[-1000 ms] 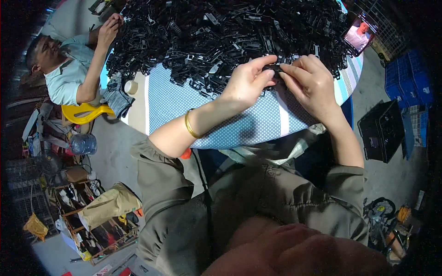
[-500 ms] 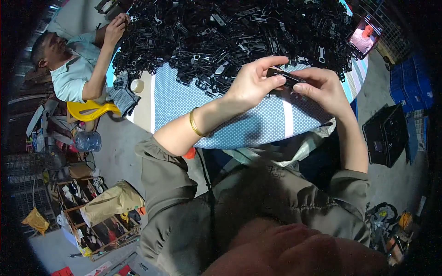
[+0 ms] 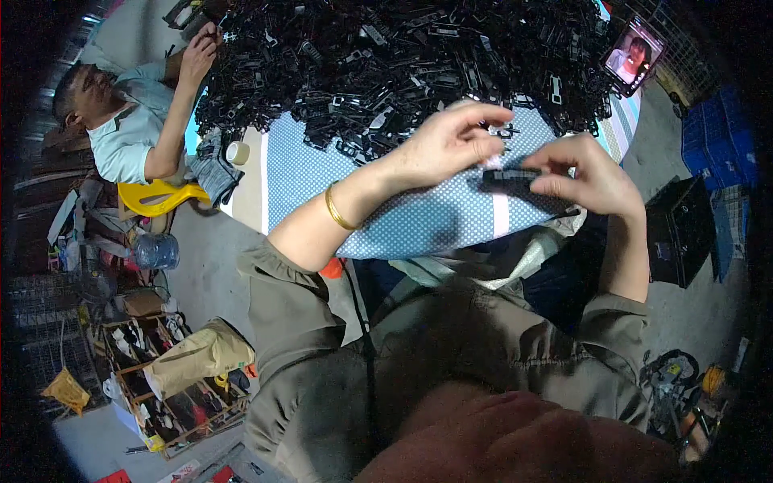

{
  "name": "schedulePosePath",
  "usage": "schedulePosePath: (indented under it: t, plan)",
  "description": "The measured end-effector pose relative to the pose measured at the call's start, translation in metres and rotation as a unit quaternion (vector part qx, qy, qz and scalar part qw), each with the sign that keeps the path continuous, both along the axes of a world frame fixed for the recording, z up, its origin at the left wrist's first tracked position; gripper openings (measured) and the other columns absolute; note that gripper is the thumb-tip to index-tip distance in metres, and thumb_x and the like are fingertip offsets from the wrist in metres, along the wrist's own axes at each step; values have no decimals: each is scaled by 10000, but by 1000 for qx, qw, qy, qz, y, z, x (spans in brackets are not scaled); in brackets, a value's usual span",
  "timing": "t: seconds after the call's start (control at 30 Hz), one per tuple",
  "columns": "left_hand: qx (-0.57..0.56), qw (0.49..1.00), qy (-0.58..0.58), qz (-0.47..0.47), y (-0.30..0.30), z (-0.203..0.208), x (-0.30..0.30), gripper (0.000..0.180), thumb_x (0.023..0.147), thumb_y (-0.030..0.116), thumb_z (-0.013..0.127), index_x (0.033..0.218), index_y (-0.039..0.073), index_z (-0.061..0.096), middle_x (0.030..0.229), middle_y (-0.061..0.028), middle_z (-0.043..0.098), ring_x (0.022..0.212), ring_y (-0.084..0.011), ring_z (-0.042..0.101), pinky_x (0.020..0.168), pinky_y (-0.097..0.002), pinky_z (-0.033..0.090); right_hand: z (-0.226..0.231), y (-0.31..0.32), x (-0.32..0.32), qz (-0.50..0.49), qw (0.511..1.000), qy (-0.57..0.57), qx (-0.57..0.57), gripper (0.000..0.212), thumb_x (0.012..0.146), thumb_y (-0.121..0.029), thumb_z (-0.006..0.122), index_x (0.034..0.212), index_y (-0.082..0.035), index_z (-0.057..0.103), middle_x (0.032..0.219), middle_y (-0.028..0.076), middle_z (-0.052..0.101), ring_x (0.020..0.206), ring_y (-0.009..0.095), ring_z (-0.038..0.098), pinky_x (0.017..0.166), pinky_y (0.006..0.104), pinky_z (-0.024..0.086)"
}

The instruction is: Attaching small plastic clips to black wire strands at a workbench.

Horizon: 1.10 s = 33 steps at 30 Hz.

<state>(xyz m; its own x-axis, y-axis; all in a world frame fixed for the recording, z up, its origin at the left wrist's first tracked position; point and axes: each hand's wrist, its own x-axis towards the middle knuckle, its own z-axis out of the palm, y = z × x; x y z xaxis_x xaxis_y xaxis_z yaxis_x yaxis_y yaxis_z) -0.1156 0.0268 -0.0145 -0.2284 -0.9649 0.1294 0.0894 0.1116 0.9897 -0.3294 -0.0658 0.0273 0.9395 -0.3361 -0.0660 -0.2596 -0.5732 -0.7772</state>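
Observation:
My right hand (image 3: 588, 175) pinches one end of a narrow black plastic piece (image 3: 509, 177) between thumb and fingers, low over the front of the table. The piece is slightly blurred, so its details do not show. To the left of it, my left hand (image 3: 452, 146) has its thumb and index finger apart, with nothing clearly held. A small whitish blur under its fingertips is too smeared to name. Just beyond both hands lies a large heap of similar black plastic pieces (image 3: 378, 72).
A blue patterned cloth (image 3: 302, 193) covers the table. At its left stand a tape roll (image 3: 237, 153) and a grey folded cloth (image 3: 214, 173). A co-worker (image 3: 129, 129) sits at the left. A lit screen (image 3: 634, 56) stands far right, above blue crates (image 3: 719, 153) and a black box (image 3: 683, 233).
My hands have moved apart. The black piece has left my left fingers and come nearer and lower in my right hand. The picture on the screen differs.

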Motion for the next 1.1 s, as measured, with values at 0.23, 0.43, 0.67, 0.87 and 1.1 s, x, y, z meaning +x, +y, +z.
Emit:
schedulePosePath:
  t: [0.23,0.43,0.67,0.87,1.1]
  plan:
    - [-362,752,-527,161,-48,3,12,224,746,141,626,948,44,624,966,-99,580,948,-263,528,781,-352,470,0,6,4,141,981,90,-102,265,653,-227,722,820,-32,655,630,100,604,556,209,584,520,315,434]
    - [-302,668,-660,167,-69,4,7,166,729,151,638,841,39,589,877,-116,513,841,-278,533,691,-370,485,-26,4,22,-48,972,-124,-194,217,744,-209,668,843,-17,650,728,110,619,662,232,608,611,313,485]
    - [-298,665,-638,248,-75,4,3,192,700,88,637,837,3,533,839,-178,529,788,-339,550,690,-408,473,-62,7,51,-87,917,-167,-353,217,719,-130,654,914,-39,633,876,87,608,789,249,582,668,347,486]
    - [-317,608,-665,296,-67,14,21,155,676,-12,525,831,-3,520,768,-170,584,722,-354,555,666,-416,467,-59,8,47,-113,894,-195,-387,132,688,-69,622,812,-35,594,876,80,588,766,239,576,646,325,486]
    - [-331,688,-517,386,-41,21,41,294,744,47,594,1034,24,550,891,-146,546,822,-308,545,716,-374,456,-49,18,36,22,870,-149,-470,191,666,-87,596,832,2,562,855,94,574,745,225,556,635,318,483]
